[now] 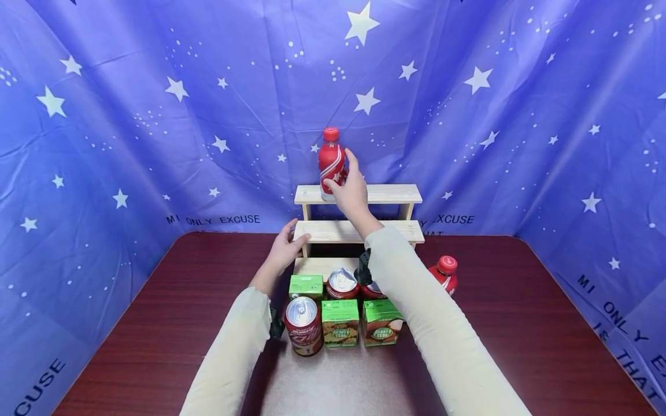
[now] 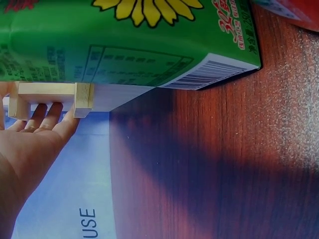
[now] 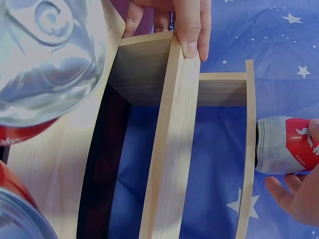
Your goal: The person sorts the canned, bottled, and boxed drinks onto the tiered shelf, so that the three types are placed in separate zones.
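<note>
A red drink bottle point(image 1: 330, 159) with a red cap stands upright on the left part of the top tier of a wooden step shelf point(image 1: 392, 194). My right hand point(image 1: 355, 193) holds it from the right side, thumb in front and fingers around the back. In the right wrist view the bottle's pale base point(image 3: 271, 144) is right at the top board. With my left hand point(image 1: 283, 249) I grip the left end of the middle tier point(image 1: 333, 231). The left thumb lies on top of that board in the right wrist view, the other fingers around its side.
Several drinks crowd the shelf's front: a red can point(image 1: 304, 329), green cartons point(image 1: 340, 323), and another can point(image 1: 342, 282) on the low tier point(image 1: 322, 266). A second red bottle point(image 1: 446, 271) stands to the right, partly behind my sleeve. A blue star curtain point(image 1: 234, 115) hangs behind the table point(image 1: 156, 323).
</note>
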Available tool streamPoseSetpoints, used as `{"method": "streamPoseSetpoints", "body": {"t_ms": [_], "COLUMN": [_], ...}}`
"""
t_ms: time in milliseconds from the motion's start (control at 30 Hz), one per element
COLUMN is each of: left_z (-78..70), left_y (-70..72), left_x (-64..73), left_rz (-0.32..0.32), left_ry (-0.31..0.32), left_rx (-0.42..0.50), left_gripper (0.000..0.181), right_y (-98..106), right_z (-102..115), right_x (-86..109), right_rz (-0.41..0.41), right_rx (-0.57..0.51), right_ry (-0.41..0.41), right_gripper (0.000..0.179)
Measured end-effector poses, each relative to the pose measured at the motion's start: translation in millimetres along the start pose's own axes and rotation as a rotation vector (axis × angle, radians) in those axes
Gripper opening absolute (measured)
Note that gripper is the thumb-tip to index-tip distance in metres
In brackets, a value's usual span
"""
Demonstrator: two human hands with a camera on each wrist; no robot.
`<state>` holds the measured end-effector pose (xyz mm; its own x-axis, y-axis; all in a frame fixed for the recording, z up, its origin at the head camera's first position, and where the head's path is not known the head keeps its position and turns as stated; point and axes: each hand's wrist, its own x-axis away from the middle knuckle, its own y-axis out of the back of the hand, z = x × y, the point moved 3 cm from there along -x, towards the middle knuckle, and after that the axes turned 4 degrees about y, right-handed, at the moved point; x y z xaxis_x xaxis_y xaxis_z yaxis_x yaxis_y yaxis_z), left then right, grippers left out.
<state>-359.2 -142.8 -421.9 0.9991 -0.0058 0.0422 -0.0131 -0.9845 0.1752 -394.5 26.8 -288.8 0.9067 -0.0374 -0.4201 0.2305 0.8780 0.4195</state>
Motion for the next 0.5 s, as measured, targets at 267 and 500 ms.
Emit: {"method": "streamPoseSetpoints", "body": {"t_ms": [267, 500], "left_z": [0.5, -1.1], "left_y": [0.4, 0.0], "left_x": [-0.1, 1.5], "left_rz": [0.007, 0.009], "left_ry": [0.006, 0.01], "left_rx": [0.005, 0.005], "left_gripper": [0.068, 0.068], "right_y": [7, 20], "right_z": [-3, -1], "right_x": [0.1, 1.5], "right_rz": [0.004, 0.035], "right_rx": [0.02, 0.036], "right_ry": [0.002, -0.009], "right_gripper": [0.081, 0.078]}}
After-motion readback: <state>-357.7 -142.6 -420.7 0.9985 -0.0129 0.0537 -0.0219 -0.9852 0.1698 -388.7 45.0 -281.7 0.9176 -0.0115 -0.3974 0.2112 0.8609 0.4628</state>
